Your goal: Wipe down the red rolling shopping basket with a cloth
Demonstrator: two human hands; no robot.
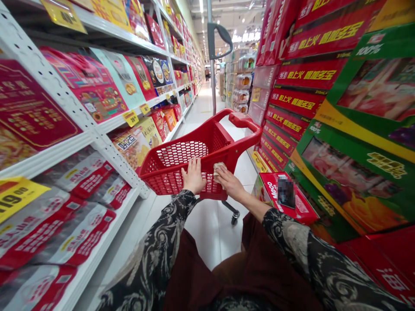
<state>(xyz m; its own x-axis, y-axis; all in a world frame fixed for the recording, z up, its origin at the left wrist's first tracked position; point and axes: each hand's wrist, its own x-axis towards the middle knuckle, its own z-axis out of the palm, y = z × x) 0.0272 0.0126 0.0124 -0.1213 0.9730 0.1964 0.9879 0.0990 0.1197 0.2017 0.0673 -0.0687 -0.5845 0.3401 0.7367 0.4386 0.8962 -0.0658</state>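
Directly in front of me stands a red plastic shopping cart [227, 156], its basket pierced with honeycomb holes. My left hand [193, 177] lies on the near side of the basket, palm against it and fingers stretched out. To its right, my right hand [228, 181] presses a pale crumpled cloth [220, 169] against the same side panel, fingers closed over it. Part of the cloth is hidden under the fingers. The cart's handle [251, 123] points away to the upper right, and a caster wheel [235, 217] shows below.
White shelves [118, 123] with packaged snacks run along the left. Stacked red drink cartons [298, 99] and green boxes [359, 168] line the right. A phone-like dark item [286, 192] lies on a red box [303, 206]. Behind the cart rises a grey pole [213, 82].
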